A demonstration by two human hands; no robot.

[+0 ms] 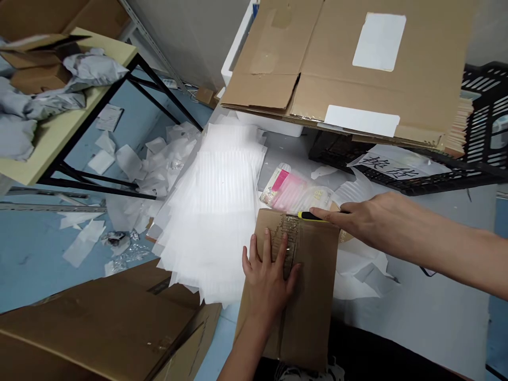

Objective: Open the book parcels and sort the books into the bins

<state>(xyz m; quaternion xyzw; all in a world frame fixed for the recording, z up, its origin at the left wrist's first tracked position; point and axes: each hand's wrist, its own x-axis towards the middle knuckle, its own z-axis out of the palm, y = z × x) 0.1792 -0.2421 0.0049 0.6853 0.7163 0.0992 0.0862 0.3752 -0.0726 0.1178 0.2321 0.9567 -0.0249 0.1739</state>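
A taped cardboard box (pixel 311 296) stands in front of me at the table's near edge. My left hand (pixel 270 272) lies on its top with the fingers spread, across the taped seam. In my right hand (pixel 369 219) is a yellow and black utility knife (pixel 307 215); its tip touches the far end of the tape. Just beyond the box lies a pink and clear plastic package (pixel 291 191). To the left spreads a thick stack of white foam sheets (pixel 222 211).
A large flattened carton (pixel 349 90) rests over a black plastic crate (pixel 486 127) and a white bin (pixel 238 47). Left stands a table (pixel 95 100) with wrapped parcels (pixel 51 100). Foam scraps (pixel 135 164) litter the blue floor. A big cardboard box (pixel 99 323) sits at lower left.
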